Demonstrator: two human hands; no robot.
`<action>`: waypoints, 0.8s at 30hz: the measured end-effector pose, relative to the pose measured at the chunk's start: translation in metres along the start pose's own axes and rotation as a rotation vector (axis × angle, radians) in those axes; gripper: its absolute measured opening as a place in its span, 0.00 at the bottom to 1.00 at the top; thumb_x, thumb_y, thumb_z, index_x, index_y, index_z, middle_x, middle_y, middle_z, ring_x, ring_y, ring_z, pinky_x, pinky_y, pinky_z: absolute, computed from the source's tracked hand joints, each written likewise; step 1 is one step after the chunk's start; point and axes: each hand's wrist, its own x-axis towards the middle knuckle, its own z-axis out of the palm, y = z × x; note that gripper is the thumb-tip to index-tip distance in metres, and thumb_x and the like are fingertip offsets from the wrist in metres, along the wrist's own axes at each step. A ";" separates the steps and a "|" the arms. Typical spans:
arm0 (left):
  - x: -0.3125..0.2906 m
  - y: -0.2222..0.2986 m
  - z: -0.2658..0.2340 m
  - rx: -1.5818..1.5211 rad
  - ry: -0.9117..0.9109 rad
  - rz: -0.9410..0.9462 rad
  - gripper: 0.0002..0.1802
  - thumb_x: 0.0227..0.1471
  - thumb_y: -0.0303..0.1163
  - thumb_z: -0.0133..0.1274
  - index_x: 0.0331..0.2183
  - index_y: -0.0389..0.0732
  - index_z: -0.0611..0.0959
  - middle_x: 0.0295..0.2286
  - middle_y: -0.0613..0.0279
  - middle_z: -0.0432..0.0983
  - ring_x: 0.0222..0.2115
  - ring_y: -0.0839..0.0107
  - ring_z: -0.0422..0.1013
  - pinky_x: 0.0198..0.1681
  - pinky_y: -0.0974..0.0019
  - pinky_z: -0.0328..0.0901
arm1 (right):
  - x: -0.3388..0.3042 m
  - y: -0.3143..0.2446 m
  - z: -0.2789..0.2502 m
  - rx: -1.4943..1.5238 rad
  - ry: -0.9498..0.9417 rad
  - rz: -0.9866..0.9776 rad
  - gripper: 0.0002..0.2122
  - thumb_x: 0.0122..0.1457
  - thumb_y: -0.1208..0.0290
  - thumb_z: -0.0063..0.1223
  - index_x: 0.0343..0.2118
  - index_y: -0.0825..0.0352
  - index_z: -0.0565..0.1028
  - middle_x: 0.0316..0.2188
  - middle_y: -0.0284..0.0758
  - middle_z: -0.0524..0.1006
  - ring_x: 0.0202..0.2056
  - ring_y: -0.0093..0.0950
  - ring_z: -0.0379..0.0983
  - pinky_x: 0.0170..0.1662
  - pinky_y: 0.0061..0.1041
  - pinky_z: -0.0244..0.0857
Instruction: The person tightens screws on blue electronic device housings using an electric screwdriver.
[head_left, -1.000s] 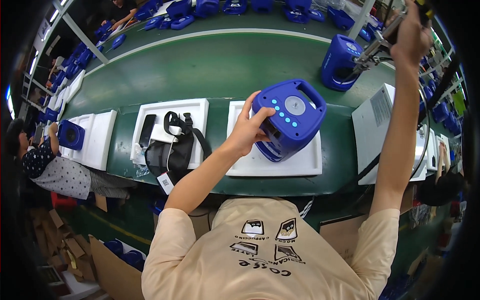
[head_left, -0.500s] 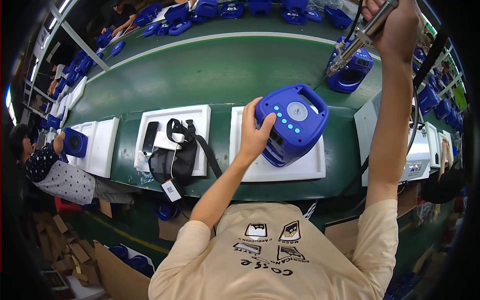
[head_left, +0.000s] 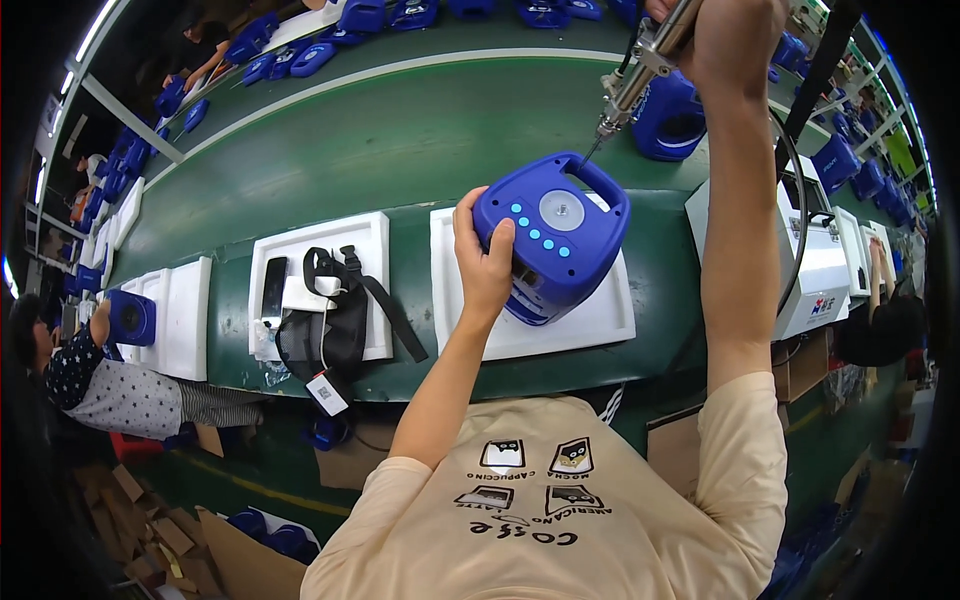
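The head view had my left hand (head_left: 483,265) at the nine o'clock side of the blue speaker housing (head_left: 590,248), thumb over the top face beside the light-blue buttons (head_left: 535,234), fingers down the flank; the hold was closed on that side alone. The housing was at my twelve o'clock, set askew on a white foam tray (head_left: 600,320). Up toward one o'clock, my right hand (head_left: 737,45) was wrapped around a metal power screwdriver (head_left: 627,92), though the frame's upper edge cut off part of that hold. Its slim bit slanted down at the far rim by the carry handle (head_left: 612,186); I couldn't tell whether it touched. With only one side braced, I judged that a hard push or twist of the bit could spin the housing on the foam, and that the slant could let the tip skid off and score the plastic or drop into the handle opening. At two o'clock a black cable (head_left: 803,200) curved close by my right forearm, and a wide swing might have snagged it. Farther off, at one o'clock, stood a second blue housing (head_left: 668,115), which a careless backswing of the tool could have knocked.
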 end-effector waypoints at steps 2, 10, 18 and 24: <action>-0.001 -0.005 -0.001 -0.013 -0.011 -0.020 0.30 0.58 0.40 0.56 0.56 0.33 0.73 0.49 0.50 0.72 0.50 0.61 0.69 0.59 0.59 0.63 | 0.002 0.004 -0.002 0.020 -0.006 -0.002 0.11 0.63 0.60 0.58 0.35 0.63 0.73 0.13 0.27 0.66 0.11 0.18 0.62 0.14 0.20 0.57; -0.001 -0.007 -0.002 -0.004 -0.023 -0.043 0.31 0.58 0.41 0.56 0.58 0.34 0.73 0.52 0.48 0.69 0.54 0.59 0.67 0.61 0.57 0.60 | 0.008 0.024 -0.002 0.052 -0.020 0.009 0.10 0.64 0.61 0.58 0.36 0.63 0.73 0.13 0.27 0.66 0.10 0.18 0.62 0.13 0.20 0.57; -0.001 -0.010 -0.004 0.022 -0.027 -0.028 0.32 0.57 0.43 0.56 0.58 0.34 0.73 0.52 0.49 0.69 0.53 0.59 0.67 0.61 0.57 0.61 | 0.007 0.036 0.001 0.058 -0.060 -0.003 0.10 0.64 0.61 0.57 0.36 0.64 0.73 0.13 0.27 0.68 0.11 0.18 0.63 0.13 0.20 0.58; 0.001 -0.016 -0.005 0.003 -0.042 -0.011 0.33 0.57 0.43 0.57 0.58 0.35 0.72 0.52 0.49 0.68 0.53 0.60 0.67 0.61 0.58 0.61 | 0.007 0.051 -0.002 0.025 -0.100 0.021 0.11 0.65 0.61 0.56 0.34 0.64 0.73 0.13 0.26 0.67 0.10 0.17 0.62 0.13 0.19 0.57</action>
